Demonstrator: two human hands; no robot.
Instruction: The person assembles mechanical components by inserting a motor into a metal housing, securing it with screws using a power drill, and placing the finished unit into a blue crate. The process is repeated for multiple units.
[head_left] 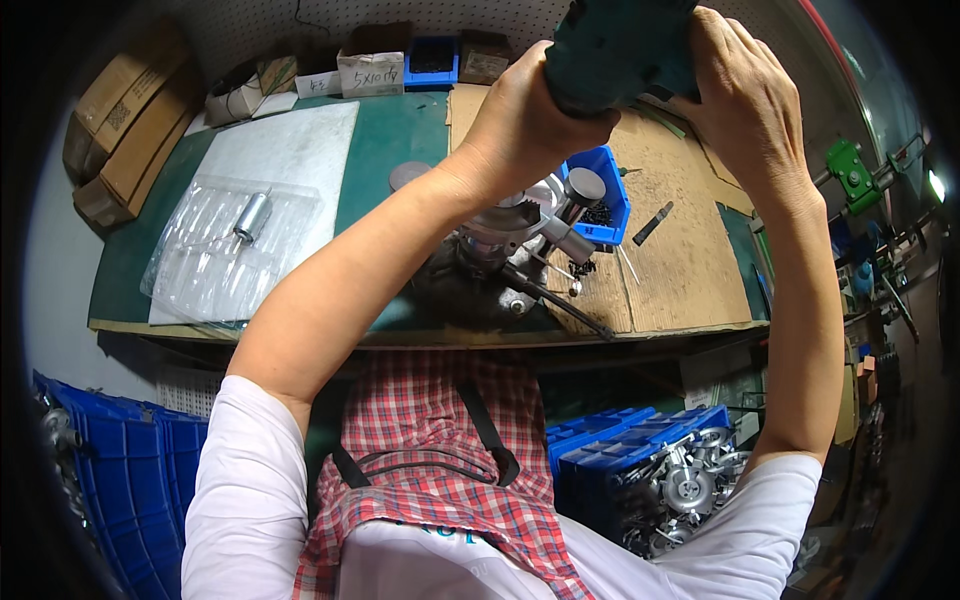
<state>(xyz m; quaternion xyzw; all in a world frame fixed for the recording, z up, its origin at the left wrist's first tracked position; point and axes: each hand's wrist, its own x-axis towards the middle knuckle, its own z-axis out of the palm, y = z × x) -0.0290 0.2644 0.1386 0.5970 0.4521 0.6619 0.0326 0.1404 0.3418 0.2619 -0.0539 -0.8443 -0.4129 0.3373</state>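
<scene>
Raised at the top of the view is a bulky dark green object [622, 55], partly cut off by the upper edge, so its kind does not show. My left hand [525, 125] wraps round its left side, thumb underneath. On its right side, my right hand [748, 95] grips it with bent fingers. Below, on the bench, stands a metal fixture [495, 245] with round silver parts and a dark lever handle [560, 300]. My left wrist partly hides it. Just behind the fixture sits a blue bin [620, 200] with small black screws.
Cardboard [690, 270] covers the bench's right side, with a small black tube [653, 223] on it. A silver cylinder [252, 215] lies on a clear plastic tray [190, 270] at left. Boxes [370, 72] line the back. Below right, a blue crate [640, 440] stands beside metal castings [688, 490].
</scene>
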